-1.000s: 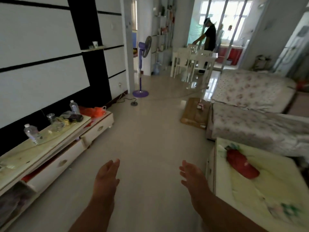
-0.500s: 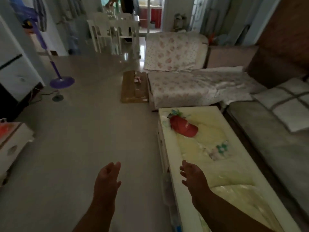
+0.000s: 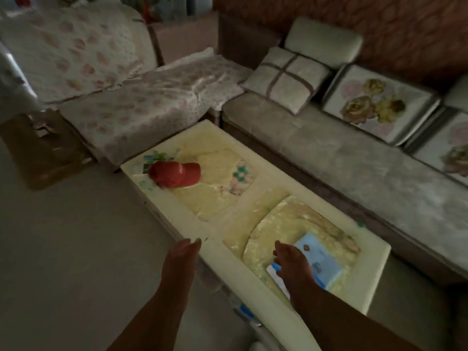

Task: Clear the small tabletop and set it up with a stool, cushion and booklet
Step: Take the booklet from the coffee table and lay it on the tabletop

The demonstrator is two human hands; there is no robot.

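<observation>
Both hands are open and empty: the right hand [image 3: 291,262] hovers over the blue booklet [image 3: 317,264] at the near end of the surface [image 3: 222,254], the left hand [image 3: 183,254] at its front edge. The red cap [image 3: 174,173] sits well apart at the far end (probably first to go). Best to slide fingers under the booklet's edge and lift it flat, then take the cap.

Dim room, soft blur — edges warped
</observation>
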